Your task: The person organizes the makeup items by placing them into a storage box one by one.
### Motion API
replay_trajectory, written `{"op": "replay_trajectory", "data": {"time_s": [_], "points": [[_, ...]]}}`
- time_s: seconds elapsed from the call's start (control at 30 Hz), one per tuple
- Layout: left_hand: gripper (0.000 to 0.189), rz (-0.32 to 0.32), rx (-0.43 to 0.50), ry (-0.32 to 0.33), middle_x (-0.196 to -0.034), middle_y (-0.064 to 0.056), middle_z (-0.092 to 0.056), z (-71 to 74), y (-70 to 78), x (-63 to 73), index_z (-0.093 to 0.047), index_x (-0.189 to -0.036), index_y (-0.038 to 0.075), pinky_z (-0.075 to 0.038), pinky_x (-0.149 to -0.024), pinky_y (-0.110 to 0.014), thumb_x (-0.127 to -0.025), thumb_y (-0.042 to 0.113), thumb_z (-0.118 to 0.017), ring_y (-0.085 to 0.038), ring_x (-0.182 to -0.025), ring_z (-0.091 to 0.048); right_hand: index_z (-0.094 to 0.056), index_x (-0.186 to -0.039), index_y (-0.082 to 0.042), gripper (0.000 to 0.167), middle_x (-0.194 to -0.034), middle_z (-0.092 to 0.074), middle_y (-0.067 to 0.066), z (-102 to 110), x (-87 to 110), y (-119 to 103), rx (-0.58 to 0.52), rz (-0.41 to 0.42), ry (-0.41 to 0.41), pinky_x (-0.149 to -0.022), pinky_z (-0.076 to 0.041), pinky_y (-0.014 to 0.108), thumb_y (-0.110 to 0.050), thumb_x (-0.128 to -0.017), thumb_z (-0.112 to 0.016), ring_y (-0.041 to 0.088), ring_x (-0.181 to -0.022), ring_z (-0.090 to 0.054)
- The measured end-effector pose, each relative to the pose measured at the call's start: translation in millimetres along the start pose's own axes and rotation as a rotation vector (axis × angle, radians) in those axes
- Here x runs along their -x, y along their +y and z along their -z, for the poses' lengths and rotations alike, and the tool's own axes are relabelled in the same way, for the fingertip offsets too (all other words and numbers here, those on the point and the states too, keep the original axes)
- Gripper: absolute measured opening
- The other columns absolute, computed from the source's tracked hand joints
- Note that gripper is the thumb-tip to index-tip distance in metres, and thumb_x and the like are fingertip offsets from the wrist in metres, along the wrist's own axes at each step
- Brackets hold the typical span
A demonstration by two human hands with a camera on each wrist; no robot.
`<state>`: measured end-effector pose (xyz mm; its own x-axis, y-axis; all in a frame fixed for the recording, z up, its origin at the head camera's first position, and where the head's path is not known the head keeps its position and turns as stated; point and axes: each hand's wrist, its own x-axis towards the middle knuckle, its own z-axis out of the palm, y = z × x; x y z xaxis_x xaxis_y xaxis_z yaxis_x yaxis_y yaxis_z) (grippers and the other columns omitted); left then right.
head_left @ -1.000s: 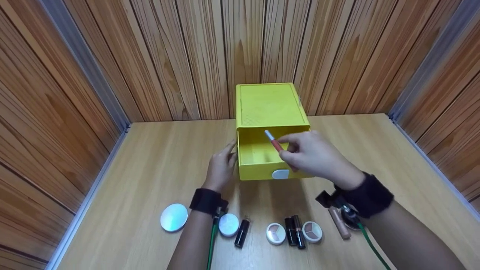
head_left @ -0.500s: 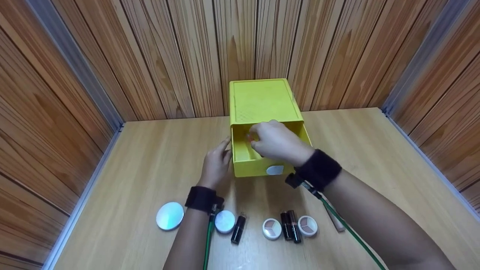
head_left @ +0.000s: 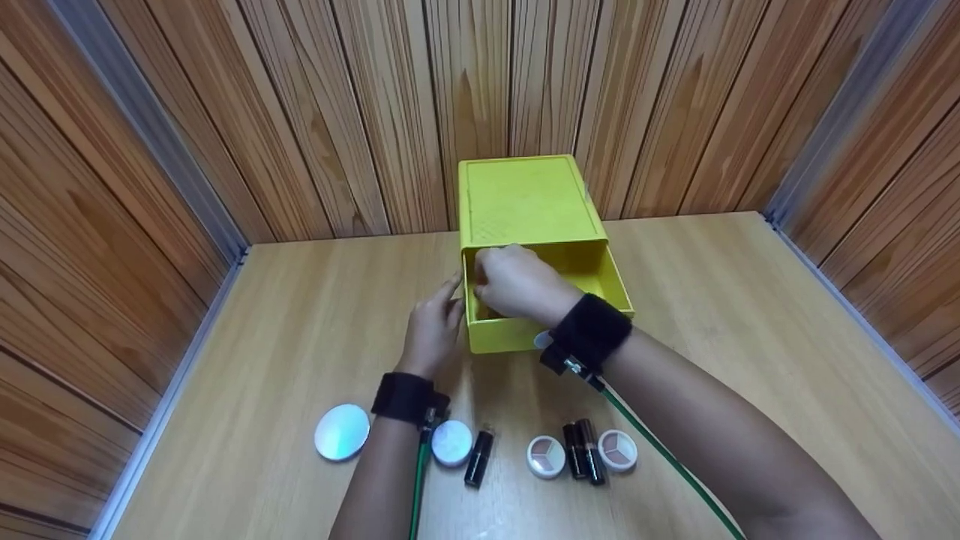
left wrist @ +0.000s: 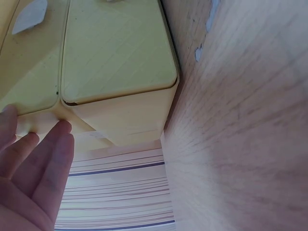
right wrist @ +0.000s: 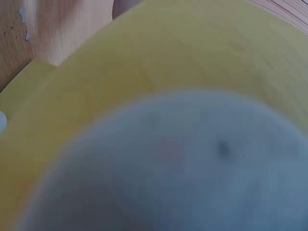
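Note:
A yellow drawer box (head_left: 532, 199) stands against the back wall, with its upper drawer (head_left: 501, 339) pulled out. My right hand (head_left: 517, 281) reaches into the drawer near its left wall, back of the hand up and fingers pointing down. The drawer's front and the hand itself hide the fingertips, and I cannot tell whether they still hold the red lip gloss tube. My left hand (head_left: 433, 330) has its fingers extended along the drawer's left side; in the left wrist view its fingertips (left wrist: 62, 127) touch that side. A blurred pale handle (right wrist: 192, 163) fills much of the right wrist view.
Along the front of the table lie a shiny round compact (head_left: 342, 432), a white round case (head_left: 452, 443), a black tube (head_left: 479, 459), two dark tubes (head_left: 583, 451) side by side, and two round three-shade palettes (head_left: 546, 457) flanking those. Wooden panels surround the table.
My right hand has gone from over the drawer's front, holding the red lip gloss tube, down into the drawer and leftward. The tube has gone out of sight. My left hand stays at the side.

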<state>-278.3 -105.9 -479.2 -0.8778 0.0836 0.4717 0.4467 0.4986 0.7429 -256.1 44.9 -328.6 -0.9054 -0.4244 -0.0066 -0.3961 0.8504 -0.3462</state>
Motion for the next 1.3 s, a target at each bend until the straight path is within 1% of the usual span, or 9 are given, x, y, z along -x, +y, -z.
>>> {"op": "replay_trajectory", "data": {"time_s": [0.23, 0.4, 0.53, 0.7, 0.87, 1.0, 1.1, 1.17, 1.3], "points": [[0.046, -0.018, -0.004, 0.001, -0.125, -0.016, -0.062, -0.6, -0.3, 0.3, -0.054, -0.139, 0.008, -0.055, -0.084, -0.031, -0.095, 0.003, -0.062, -0.023, -0.098, -0.068, -0.059, -0.09, -0.006, 0.005, -0.071, -0.051, 0.002, -5.0, -6.0, -4.2, 0.04, 0.007, -0.053, -0.05, -0.038, 0.027, -0.007, -0.087, -0.056, 0.017, -0.061, -0.049], [0.046, -0.005, 0.007, -0.007, -0.126, -0.015, -0.062, 1.5, -0.7, 0.8, -0.052, -0.141, 0.01, -0.055, -0.085, -0.029, -0.096, 0.005, -0.061, -0.021, -0.1, -0.068, -0.059, -0.091, -0.007, 0.008, -0.069, -0.048, 0.001, -6.8, -9.5, -4.8, 0.073, 0.006, -0.15, -0.051, -0.036, 0.028, -0.007, -0.084, -0.056, 0.018, -0.062, -0.048], [0.046, -0.008, 0.029, -0.008, -0.126, -0.013, -0.062, 1.9, -1.6, 1.2, -0.052, -0.141, 0.009, -0.055, -0.084, -0.028, -0.096, 0.005, -0.061, -0.02, -0.099, -0.068, -0.056, -0.084, -0.01, 0.005, -0.069, -0.048, 0.0, -7.3, -10.2, -4.3, 0.072, 0.025, -0.202, -0.052, -0.036, 0.028, -0.006, -0.083, -0.055, 0.018, -0.062, -0.048], [0.046, -0.01, 0.043, -0.012, -0.12, -0.012, -0.066, 2.2, -1.4, 1.3, -0.051, -0.141, 0.008, -0.054, -0.086, -0.028, -0.097, 0.007, -0.061, -0.019, -0.099, -0.068, -0.046, -0.071, -0.015, 0.016, -0.063, -0.041, -0.002, -5.7, -9.4, -3.3, 0.063, 0.034, -0.23, -0.049, -0.032, 0.027, -0.007, -0.082, -0.055, 0.014, -0.055, -0.041], [0.047, -0.002, 0.045, -0.02, -0.123, -0.012, -0.064, 2.5, -0.5, 1.2, -0.049, -0.143, 0.008, -0.053, -0.087, -0.028, -0.097, 0.007, -0.06, -0.019, -0.1, -0.067, -0.043, -0.067, -0.016, 0.02, -0.061, -0.039, -0.003, -3.5, -9.6, -2.7, 0.064, 0.039, -0.251, -0.047, -0.031, 0.027, -0.008, -0.082, -0.056, 0.013, -0.051, -0.038], [0.047, -0.02, 0.032, -0.007, -0.126, -0.014, -0.061, 3.6, -0.8, 0.5, -0.05, -0.142, 0.007, -0.054, -0.085, -0.027, -0.096, 0.004, -0.061, -0.02, -0.1, -0.068, -0.046, -0.069, -0.015, 0.017, -0.062, -0.04, -0.003, 0.6, -8.8, -1.8, 0.049, 0.07, -0.253, -0.048, -0.03, 0.027, -0.008, -0.082, -0.054, 0.013, -0.053, -0.038], [0.047, -0.031, 0.01, 0.001, -0.122, -0.016, -0.063, 4.2, -0.5, -0.2, -0.052, -0.14, 0.006, -0.056, -0.081, -0.028, -0.095, 0.004, -0.062, -0.021, -0.097, -0.068, -0.054, -0.075, -0.014, 0.013, -0.065, -0.048, -0.003, 7.0, -4.3, -0.8, 0.01, 0.073, -0.228, -0.05, -0.034, 0.027, -0.013, -0.088, -0.056, 0.014, -0.056, -0.043], [0.046, -0.025, -0.004, 0.0, -0.118, -0.017, -0.066, 3.8, -0.5, -0.2, -0.052, -0.14, 0.007, -0.057, -0.079, -0.029, -0.095, 0.005, -0.063, -0.021, -0.096, -0.069, -0.059, -0.081, -0.013, 0.013, -0.069, -0.056, -0.003, 12.1, 1.5, -0.1, -0.054, 0.06, -0.198, -0.052, -0.04, 0.027, -0.018, -0.093, -0.057, 0.014, -0.058, -0.051], [0.047, 0.018, 0.011, -0.024, -0.123, -0.015, -0.064, 0.7, -0.6, 1.8, -0.051, -0.142, 0.012, -0.055, -0.083, -0.028, -0.097, 0.008, -0.061, -0.02, -0.101, -0.067, -0.062, -0.091, -0.013, 0.017, -0.077, -0.066, 0.0, 24.3, 20.5, 1.1, -0.178, 0.047, -0.077, -0.056, -0.05, 0.031, -0.03, -0.097, -0.061, 0.016, -0.066, -0.062]]}}
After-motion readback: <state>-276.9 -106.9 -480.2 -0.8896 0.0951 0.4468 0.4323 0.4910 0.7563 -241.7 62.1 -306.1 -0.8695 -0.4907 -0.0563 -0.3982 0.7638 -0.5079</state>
